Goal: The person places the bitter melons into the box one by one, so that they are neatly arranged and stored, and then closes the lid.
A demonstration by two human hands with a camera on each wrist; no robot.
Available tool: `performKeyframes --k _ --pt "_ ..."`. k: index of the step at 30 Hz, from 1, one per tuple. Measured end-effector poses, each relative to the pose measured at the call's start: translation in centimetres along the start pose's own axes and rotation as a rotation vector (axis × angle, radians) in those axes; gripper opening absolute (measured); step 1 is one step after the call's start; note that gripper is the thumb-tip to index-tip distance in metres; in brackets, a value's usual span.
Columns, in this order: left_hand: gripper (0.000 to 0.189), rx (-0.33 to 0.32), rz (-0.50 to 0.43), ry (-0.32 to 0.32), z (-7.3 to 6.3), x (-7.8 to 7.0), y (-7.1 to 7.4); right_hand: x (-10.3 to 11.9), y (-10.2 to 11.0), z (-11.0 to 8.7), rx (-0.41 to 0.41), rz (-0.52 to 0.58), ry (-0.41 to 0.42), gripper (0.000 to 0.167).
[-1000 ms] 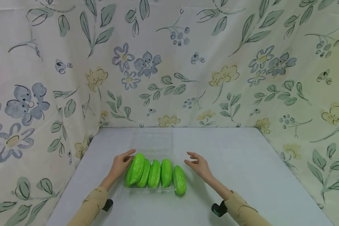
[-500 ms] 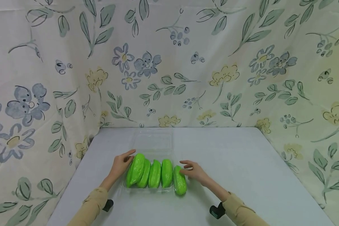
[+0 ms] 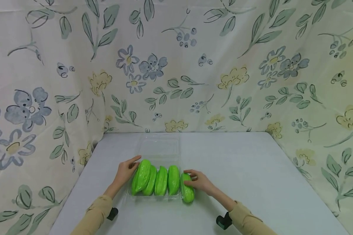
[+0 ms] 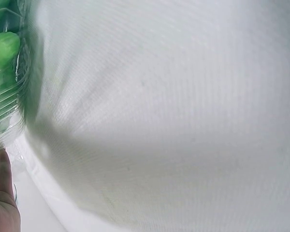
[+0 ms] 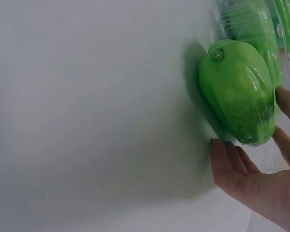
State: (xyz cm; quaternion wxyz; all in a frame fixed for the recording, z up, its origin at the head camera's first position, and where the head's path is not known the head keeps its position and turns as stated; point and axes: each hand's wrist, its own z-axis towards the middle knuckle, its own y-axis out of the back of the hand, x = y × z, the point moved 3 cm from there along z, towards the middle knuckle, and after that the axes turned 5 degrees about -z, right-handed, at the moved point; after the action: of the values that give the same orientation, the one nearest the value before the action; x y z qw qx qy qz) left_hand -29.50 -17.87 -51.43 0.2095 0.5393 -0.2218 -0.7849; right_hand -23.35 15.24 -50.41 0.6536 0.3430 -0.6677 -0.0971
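A clear plastic clamshell box (image 3: pixel 172 197) stands with its lid (image 3: pixel 160 147) folded back. Several bright green bitter melons (image 3: pixel 161 181) lie side by side in it, the leftmost overlapping its neighbour. My left hand (image 3: pixel 126 170) is at the box's left side; in the left wrist view its straight fingers (image 4: pixel 4 171) touch the ridged wall. Beside the box's right wall, a single bitter melon (image 5: pixel 237 92) lies on the table. My right hand (image 3: pixel 201 182) reaches over its far end, thumb and fingers spread around it, some fingertips apart from its side in the right wrist view.
The white table (image 3: pixel 253 176) carries the box left of centre. A flowered curtain (image 3: pixel 176 65) hangs behind the table and along both sides. Dark wrist cameras (image 3: pixel 224 221) sit at the sleeve cuffs.
My right hand has moved left and nearer, from beside the loose bitter melon to over its far end. The left hand, the box and the bitter melons stay in place.
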Motion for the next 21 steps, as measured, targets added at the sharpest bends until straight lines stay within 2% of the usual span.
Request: performKeyframes --k 7,21 --pt "0.033 -0.005 -0.004 -0.006 -0.01 0.16 -0.07 0.07 -0.16 -0.12 0.002 -0.028 -0.006 0.047" --pt "0.032 0.001 -0.005 -0.012 0.06 -0.03 0.06 -0.22 -0.15 0.06 0.016 0.003 -0.044 0.048"
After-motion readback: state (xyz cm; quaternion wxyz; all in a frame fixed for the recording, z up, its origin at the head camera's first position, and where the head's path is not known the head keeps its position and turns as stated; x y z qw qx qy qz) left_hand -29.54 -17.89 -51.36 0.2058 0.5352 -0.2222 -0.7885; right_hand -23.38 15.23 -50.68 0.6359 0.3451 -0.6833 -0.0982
